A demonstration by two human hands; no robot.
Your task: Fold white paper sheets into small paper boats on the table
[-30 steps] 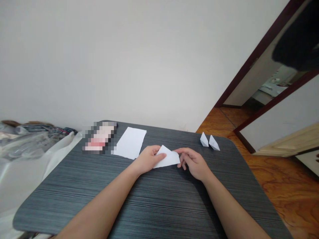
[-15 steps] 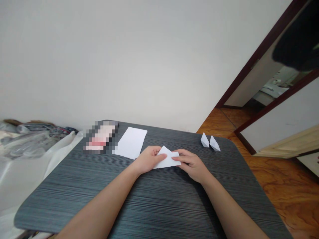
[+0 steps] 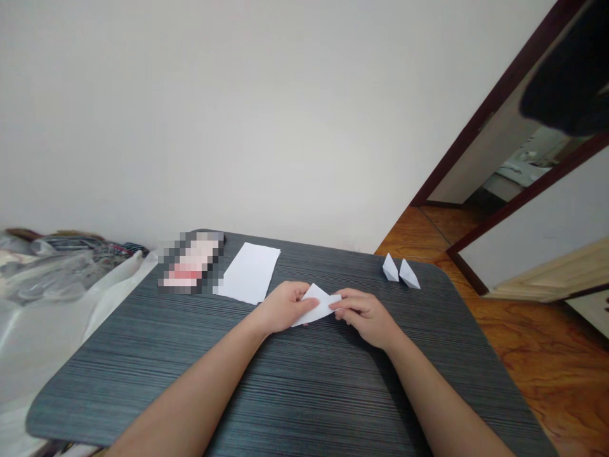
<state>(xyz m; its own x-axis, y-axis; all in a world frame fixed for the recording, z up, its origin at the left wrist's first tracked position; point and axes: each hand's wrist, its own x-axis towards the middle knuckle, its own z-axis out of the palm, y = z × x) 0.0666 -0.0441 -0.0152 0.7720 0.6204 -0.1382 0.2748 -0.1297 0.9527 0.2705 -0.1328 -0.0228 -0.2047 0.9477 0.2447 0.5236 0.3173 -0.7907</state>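
A small folded white paper lies on the dark striped table, held between both hands. My left hand pinches its left end, thumb on top. My right hand grips its right edge with curled fingers pressed onto the fold. A flat white sheet lies just behind my left hand.
Two small folded paper shapes stand near the table's far right corner. A blurred pink-and-white object sits at the far left of the table. Plastic-covered bedding lies left of the table; a wooden floor and doorway are at right.
My right hand has closed in on the paper's right edge and pressed it further over, so the paper looks narrower. My left hand stays in place.
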